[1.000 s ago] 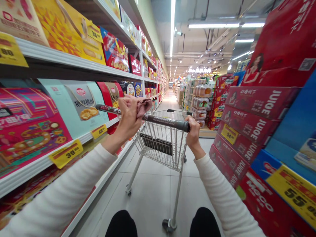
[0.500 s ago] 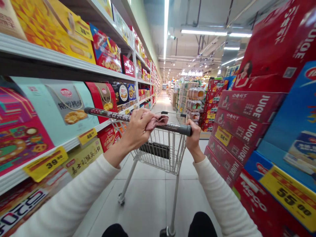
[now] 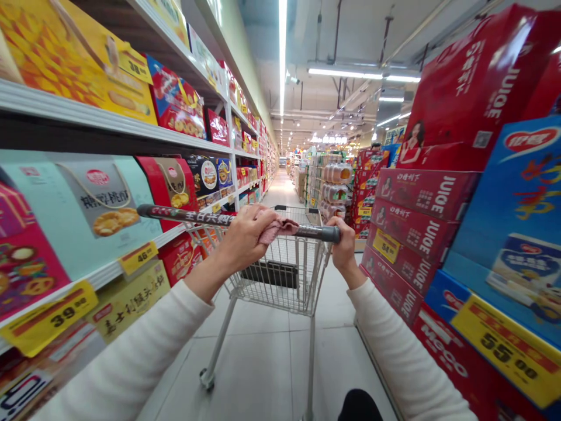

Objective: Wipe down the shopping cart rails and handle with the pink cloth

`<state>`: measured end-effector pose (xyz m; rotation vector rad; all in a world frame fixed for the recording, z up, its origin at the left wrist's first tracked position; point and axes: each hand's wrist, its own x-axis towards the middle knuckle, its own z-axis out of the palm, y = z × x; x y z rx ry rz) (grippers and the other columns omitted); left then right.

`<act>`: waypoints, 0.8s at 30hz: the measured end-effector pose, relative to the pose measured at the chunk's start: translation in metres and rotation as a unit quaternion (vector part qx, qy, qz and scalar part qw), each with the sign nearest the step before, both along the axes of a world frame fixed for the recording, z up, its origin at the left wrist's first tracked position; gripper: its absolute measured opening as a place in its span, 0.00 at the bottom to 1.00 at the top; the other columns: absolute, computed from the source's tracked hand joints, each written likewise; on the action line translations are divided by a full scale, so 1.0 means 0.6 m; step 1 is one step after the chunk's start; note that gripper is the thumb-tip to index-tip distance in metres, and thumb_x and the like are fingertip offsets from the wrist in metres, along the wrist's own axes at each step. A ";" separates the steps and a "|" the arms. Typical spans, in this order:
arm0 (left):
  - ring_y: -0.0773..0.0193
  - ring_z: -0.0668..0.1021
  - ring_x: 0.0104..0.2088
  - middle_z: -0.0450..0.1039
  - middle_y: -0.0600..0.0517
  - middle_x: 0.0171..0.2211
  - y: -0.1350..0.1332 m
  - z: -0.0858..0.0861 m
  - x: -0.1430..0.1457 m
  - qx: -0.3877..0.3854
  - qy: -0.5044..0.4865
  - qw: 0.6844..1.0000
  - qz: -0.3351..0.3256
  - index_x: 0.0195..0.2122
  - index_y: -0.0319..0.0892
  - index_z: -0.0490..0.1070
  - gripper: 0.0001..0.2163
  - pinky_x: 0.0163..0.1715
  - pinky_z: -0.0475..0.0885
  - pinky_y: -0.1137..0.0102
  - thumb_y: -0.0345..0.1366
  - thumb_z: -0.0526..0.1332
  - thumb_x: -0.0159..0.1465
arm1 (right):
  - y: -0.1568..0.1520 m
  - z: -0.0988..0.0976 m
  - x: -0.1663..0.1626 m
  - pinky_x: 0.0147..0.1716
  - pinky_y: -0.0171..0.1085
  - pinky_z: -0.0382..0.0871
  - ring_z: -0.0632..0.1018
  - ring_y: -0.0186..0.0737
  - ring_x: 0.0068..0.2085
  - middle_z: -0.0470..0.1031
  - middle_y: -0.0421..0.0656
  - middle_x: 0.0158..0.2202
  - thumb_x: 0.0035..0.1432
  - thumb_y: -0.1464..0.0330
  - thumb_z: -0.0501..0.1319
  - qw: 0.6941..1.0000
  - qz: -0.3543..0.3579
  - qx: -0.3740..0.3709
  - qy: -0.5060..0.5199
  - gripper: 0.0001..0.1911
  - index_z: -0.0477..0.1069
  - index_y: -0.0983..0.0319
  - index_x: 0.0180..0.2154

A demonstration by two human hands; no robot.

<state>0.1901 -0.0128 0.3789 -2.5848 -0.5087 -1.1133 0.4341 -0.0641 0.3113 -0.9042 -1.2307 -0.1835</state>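
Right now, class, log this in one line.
left hand: holds pink cloth against handlebar | right hand: closed at handlebar's end | cart: beside shelves

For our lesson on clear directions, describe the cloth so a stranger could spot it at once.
Find the wire cart ahead, then the dark handle at its near end. The left hand holds the cloth against it, left of the right hand. Crumpled and pink, the cloth stands out from the smooth handle.

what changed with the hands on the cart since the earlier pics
The left hand and the pink cloth under it moved rightward along the cart handle, closer to the right hand. Nothing was newly grasped or released. The right hand stayed at the handle's right end.
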 end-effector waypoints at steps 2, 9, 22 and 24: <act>0.53 0.72 0.47 0.71 0.44 0.48 0.003 -0.003 0.005 0.011 -0.002 1.000 0.014 0.48 0.44 0.72 0.12 0.49 0.71 0.55 0.36 0.51 0.70 | -0.021 0.015 -0.010 0.35 0.39 0.63 0.72 0.38 0.32 0.70 0.39 0.27 0.69 0.57 0.44 0.999 -0.037 0.020 0.003 0.22 0.66 0.58 0.28; 0.52 0.71 0.49 0.71 0.45 0.49 -0.015 -0.017 0.062 0.050 0.005 0.999 -0.011 0.49 0.45 0.72 0.11 0.51 0.70 0.53 0.35 0.53 0.69 | -0.041 0.053 -0.056 0.38 0.41 0.62 0.73 0.40 0.32 0.74 0.43 0.26 0.72 0.54 0.38 0.981 -0.176 0.006 -0.083 0.31 0.67 0.58 0.25; 0.54 0.72 0.55 0.74 0.46 0.54 0.056 -0.020 -0.016 0.043 -0.032 0.998 0.042 0.52 0.48 0.70 0.13 0.58 0.67 0.54 0.38 0.49 0.71 | -0.006 0.039 0.013 0.30 0.39 0.65 0.76 0.38 0.26 0.69 0.39 0.19 0.66 0.41 0.29 0.994 -0.083 0.047 0.055 0.38 0.56 0.55 0.19; 0.53 0.74 0.52 0.76 0.46 0.49 0.068 -0.013 -0.026 0.030 -0.049 0.995 0.079 0.49 0.47 0.72 0.13 0.56 0.68 0.54 0.39 0.50 0.70 | -0.003 0.041 0.015 0.30 0.38 0.65 0.77 0.37 0.25 0.68 0.38 0.17 0.66 0.40 0.30 0.994 -0.082 0.055 0.053 0.37 0.54 0.55 0.18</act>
